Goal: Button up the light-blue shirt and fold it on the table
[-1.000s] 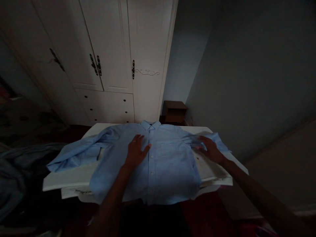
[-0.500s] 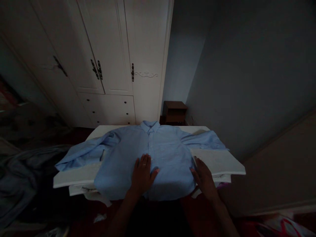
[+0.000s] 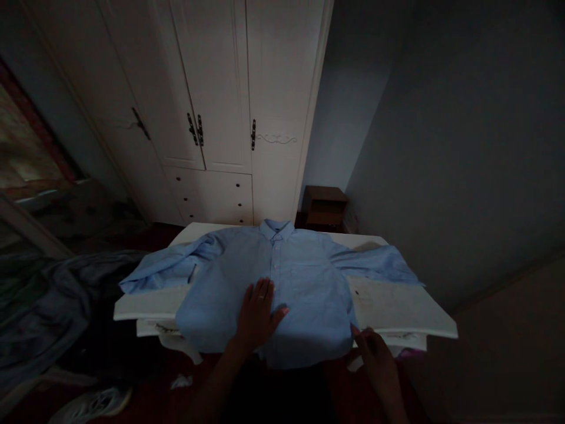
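A light blue button-up shirt [image 3: 304, 288] lies front up across a white table [image 3: 388, 303], its collar at the far edge and its sleeves spread to both sides. The lower hem hangs at the table's near side. Flat on the shirt front, beside the button strip, rests my left hand [image 3: 258, 315] with its thumb apart; a ring shows on one finger. My right hand [image 3: 375, 356] is at the shirt's lower right edge, thumb and fingers pinched together on the cloth there.
A white wardrobe [image 3: 216, 106] with drawers stands behind the table. A small brown nightstand [image 3: 326, 203] sits in the back corner by the grey wall [image 3: 463, 147]. Dark clothes [image 3: 75, 294] are heaped at left, with a shoe [image 3: 95, 406] on the floor below.
My right hand has moved down along the shirt's right side and its fingers have closed on the edge. My left hand stays on the shirt front. The view has shifted slightly left.
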`<action>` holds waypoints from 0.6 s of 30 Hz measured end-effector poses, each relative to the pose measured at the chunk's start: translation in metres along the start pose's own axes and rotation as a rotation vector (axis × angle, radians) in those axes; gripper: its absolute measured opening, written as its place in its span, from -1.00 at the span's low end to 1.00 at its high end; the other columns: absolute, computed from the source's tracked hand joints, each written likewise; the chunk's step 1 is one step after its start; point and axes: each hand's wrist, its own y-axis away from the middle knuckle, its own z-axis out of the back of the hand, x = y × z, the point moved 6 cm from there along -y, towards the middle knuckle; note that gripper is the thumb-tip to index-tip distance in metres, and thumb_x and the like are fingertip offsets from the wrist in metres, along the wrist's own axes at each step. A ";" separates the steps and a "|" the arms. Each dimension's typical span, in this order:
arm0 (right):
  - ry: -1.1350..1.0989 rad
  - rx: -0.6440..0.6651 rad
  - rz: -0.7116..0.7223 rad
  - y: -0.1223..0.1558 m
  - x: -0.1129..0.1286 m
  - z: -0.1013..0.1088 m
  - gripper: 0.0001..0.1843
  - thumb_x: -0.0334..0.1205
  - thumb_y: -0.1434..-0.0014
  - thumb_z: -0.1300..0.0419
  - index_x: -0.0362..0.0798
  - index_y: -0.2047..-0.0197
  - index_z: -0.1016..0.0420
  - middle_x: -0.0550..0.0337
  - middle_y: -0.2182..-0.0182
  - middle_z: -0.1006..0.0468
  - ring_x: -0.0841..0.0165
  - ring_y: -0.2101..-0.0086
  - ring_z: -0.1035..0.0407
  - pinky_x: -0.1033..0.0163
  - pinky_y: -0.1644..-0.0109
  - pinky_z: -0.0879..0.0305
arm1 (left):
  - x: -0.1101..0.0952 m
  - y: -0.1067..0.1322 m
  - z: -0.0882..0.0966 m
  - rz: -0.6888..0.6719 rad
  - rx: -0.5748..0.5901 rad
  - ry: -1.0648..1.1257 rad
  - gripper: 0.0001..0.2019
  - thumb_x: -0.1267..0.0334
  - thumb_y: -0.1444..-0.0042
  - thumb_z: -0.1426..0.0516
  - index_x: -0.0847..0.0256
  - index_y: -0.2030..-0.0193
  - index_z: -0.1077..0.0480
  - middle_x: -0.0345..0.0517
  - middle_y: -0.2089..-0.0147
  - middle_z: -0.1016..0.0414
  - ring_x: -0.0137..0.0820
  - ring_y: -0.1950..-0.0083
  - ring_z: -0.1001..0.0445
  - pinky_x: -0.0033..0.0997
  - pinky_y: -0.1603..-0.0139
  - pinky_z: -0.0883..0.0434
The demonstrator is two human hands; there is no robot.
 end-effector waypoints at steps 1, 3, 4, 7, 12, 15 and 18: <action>0.005 0.019 -0.015 -0.001 0.001 0.002 -0.54 0.35 -0.14 0.02 0.17 0.43 -0.35 0.17 0.47 -0.61 0.07 0.37 -0.52 0.01 0.23 -0.43 | 0.000 0.000 0.000 0.001 -0.002 -0.002 -0.33 -0.16 -0.25 0.03 0.20 -0.37 -0.17 0.21 -0.33 -0.28 -0.03 -0.38 -0.19 0.11 -0.35 -0.21; 0.006 0.062 -0.021 -0.002 -0.001 0.004 -0.56 0.35 -0.10 -0.02 0.16 0.47 -0.32 0.18 0.51 -0.59 0.07 0.40 -0.51 -0.02 0.22 -0.42 | 0.001 -0.001 0.000 -0.004 0.005 -0.004 -0.34 -0.16 -0.25 0.04 0.20 -0.37 -0.18 0.22 -0.33 -0.28 -0.03 -0.38 -0.20 0.11 -0.34 -0.21; -0.008 0.081 -0.007 -0.002 -0.002 0.003 -0.57 0.34 -0.07 -0.06 0.16 0.49 -0.30 0.18 0.52 -0.59 0.07 0.41 -0.50 -0.02 0.22 -0.42 | 0.001 -0.001 -0.001 -0.007 0.013 -0.005 -0.34 -0.16 -0.25 0.05 0.22 -0.36 -0.19 0.22 -0.32 -0.28 -0.03 -0.38 -0.21 0.11 -0.34 -0.21; -0.137 0.156 0.017 0.000 -0.011 -0.003 -0.62 0.27 0.00 -0.16 0.14 0.47 -0.31 0.18 0.48 -0.60 0.08 0.39 -0.51 0.00 0.24 -0.43 | 0.001 -0.001 -0.001 -0.007 0.028 -0.009 -0.33 -0.16 -0.26 0.06 0.26 -0.35 -0.21 0.24 -0.32 -0.28 -0.03 -0.37 -0.21 0.10 -0.34 -0.20; -0.343 0.303 -0.026 0.009 -0.021 0.002 -0.60 0.17 -0.01 -0.23 0.11 0.17 -0.47 0.14 0.29 -0.64 0.10 0.23 -0.52 0.04 0.11 -0.42 | 0.001 0.000 -0.001 -0.014 0.019 -0.019 -0.34 -0.15 -0.28 0.07 0.30 -0.33 -0.22 0.25 -0.32 -0.29 -0.03 -0.37 -0.22 0.09 -0.35 -0.18; -0.322 0.320 0.002 0.012 -0.017 0.017 -0.57 0.19 -0.04 -0.23 0.03 0.19 -0.54 0.08 0.18 -0.61 0.11 0.13 -0.47 0.08 0.02 -0.37 | 0.000 0.000 -0.002 -0.019 0.032 -0.033 -0.33 -0.15 -0.29 0.09 0.35 -0.32 -0.22 0.26 -0.32 -0.28 -0.04 -0.38 -0.21 0.08 -0.35 -0.16; -0.341 0.417 0.012 0.013 -0.012 0.017 -0.54 0.23 -0.07 -0.19 -0.02 0.33 -0.56 0.08 0.33 -0.60 0.14 0.25 -0.46 0.10 0.11 -0.38 | -0.001 0.000 0.000 -0.014 0.035 -0.029 -0.32 -0.16 -0.29 0.10 0.36 -0.32 -0.23 0.26 -0.32 -0.29 -0.05 -0.38 -0.20 0.08 -0.36 -0.15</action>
